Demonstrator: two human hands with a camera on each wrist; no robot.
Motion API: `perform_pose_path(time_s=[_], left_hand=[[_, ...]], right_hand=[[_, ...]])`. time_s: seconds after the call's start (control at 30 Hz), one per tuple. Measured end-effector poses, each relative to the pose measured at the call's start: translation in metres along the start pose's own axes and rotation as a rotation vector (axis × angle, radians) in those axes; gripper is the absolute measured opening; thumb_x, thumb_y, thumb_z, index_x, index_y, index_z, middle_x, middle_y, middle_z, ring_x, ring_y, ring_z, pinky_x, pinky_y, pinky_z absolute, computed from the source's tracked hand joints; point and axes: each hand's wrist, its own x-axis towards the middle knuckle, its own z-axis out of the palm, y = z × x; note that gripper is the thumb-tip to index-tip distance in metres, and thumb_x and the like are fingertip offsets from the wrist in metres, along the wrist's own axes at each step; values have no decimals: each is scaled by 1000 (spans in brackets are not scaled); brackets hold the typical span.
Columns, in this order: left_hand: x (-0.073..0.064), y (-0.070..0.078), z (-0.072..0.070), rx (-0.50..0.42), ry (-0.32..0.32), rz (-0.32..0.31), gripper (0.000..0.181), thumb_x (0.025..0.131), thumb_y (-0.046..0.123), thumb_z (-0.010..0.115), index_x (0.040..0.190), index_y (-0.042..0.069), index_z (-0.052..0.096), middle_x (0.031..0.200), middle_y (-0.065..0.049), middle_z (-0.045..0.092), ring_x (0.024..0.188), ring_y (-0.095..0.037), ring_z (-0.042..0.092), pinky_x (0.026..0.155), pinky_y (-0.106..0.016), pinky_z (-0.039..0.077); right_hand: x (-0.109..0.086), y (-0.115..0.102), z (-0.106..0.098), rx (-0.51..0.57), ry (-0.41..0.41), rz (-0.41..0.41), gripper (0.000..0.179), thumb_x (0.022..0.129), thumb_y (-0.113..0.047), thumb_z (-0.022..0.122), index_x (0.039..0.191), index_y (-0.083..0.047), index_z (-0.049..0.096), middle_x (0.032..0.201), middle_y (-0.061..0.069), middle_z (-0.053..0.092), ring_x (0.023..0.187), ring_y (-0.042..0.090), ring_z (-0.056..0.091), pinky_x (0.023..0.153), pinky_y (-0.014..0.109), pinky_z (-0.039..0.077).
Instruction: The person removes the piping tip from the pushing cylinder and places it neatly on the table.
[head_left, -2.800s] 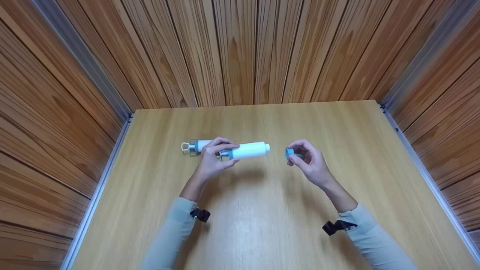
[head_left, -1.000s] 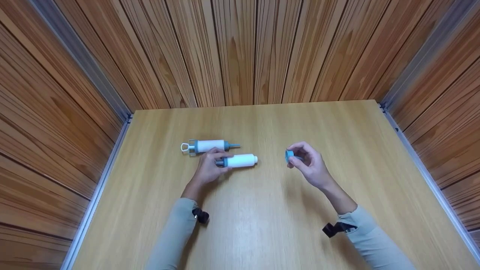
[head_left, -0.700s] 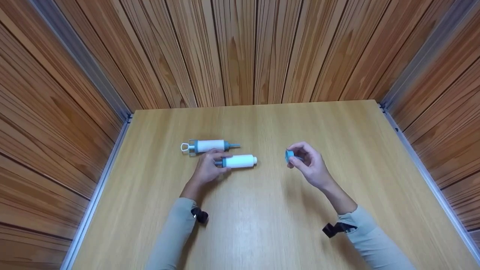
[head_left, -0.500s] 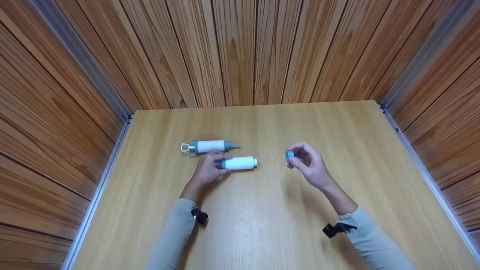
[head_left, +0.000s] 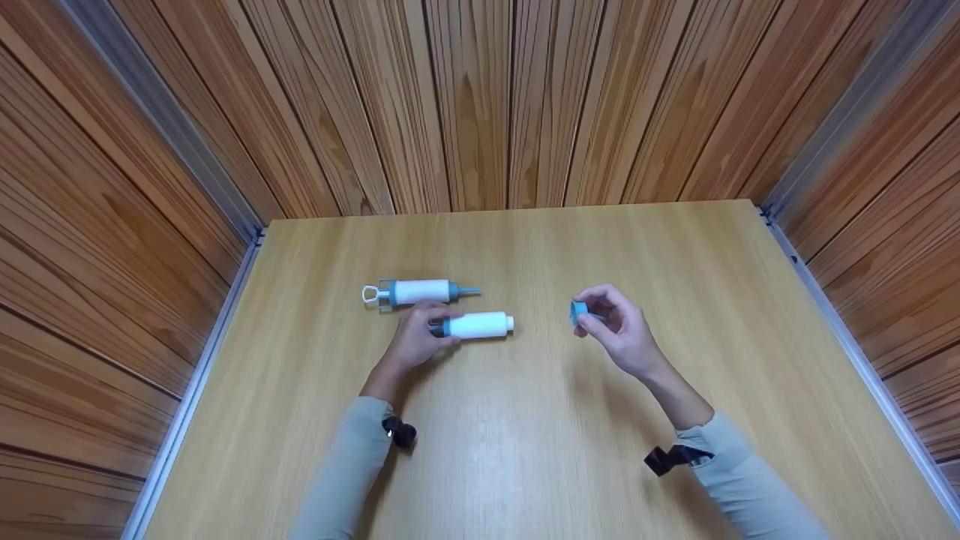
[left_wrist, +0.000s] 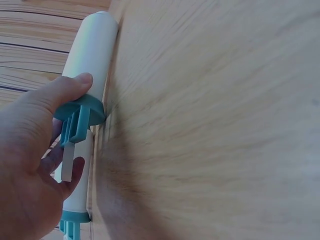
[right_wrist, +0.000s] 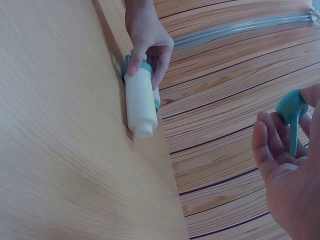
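Two white plastic syringes with teal fittings are in the head view. My left hand grips the nearer syringe by its teal collar end, thumb on the barrel in the left wrist view. Its bare white neck points right, and the barrel lies at the table surface. Just behind it lies the other syringe, with a teal nozzle on its tip and a white pull handle at the left. Over the table to the right, my right hand pinches a loose teal nozzle cap, whose thin spout hangs toward the palm.
The wooden table runs to a plank wall at the back. Plank walls with metal edge rails close in both sides. A gap of bare table lies between the hands.
My left hand has brought its syringe down and to the left, toward the near side, uncovering the syringe behind. Over the last second both hands stay almost still.
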Motion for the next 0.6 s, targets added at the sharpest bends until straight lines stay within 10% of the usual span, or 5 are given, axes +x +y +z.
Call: perform_pose_path(time_s=[0.6], left_hand=[[-1,5,-6,5,3,32,46,88,15,98,131,9,84,143,-16,76,143,-40,65,130,-58,47]], right_hand=[[3,-3,1,-28,-18,-6,27,102,20,57,129,22,54,107,-8,68,90,6,71,82,18,64]])
